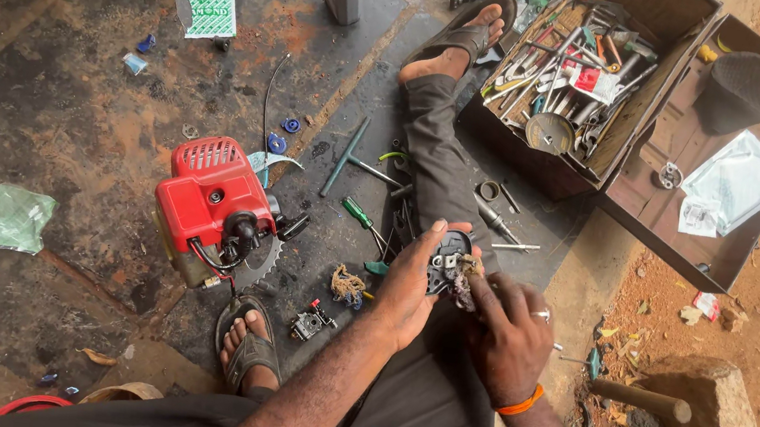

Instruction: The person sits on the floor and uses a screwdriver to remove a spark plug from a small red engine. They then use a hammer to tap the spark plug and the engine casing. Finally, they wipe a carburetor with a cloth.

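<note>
My left hand (406, 289) grips a small black engine part (448, 259) with metal fittings, held above my lap. My right hand (510, 336), with a ring and an orange wristband, presses a dirty scrap of cloth (465, 287) against that part. A red small engine (212, 207) with black hoses and a toothed metal disc sits on the stained floor to the left of my hands. A small grey carburettor-like piece (312, 321) lies on the floor by my left sandalled foot (248, 342).
An open metal toolbox (650, 102) full of wrenches and tools stands at the upper right. A T-handle wrench (349, 154) and a green-handled screwdriver (362, 216) lie near my stretched right leg. A hammer (642, 400) rests by a stone block (714, 404). Plastic wrappers litter the floor.
</note>
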